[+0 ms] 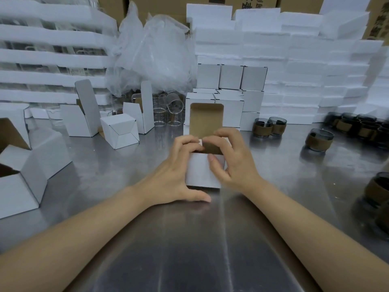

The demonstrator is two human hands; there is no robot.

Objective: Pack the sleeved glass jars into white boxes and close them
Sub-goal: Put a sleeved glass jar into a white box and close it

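Note:
A small white box [201,173] stands on the steel table [189,239] in front of me, its brown-lined lid flap [206,119] upright. My left hand [176,167] holds the box's left side, fingers curled over the top edge, thumb on the table. My right hand [228,157] grips the right side, fingers curled over the side flaps at the opening. Whatever is inside the box is hidden. Dark glass jars with brown sleeves stand to the right: two [269,126] behind, one [320,140] nearer, several more [357,125] at the far right.
Open white boxes [84,121] and a folded one [120,133] stand at the left. Closed white boxes [231,81] are stacked behind. Clear glass beakers [168,110] and a plastic bag [153,53] sit at the back. White foam stacks line the rear.

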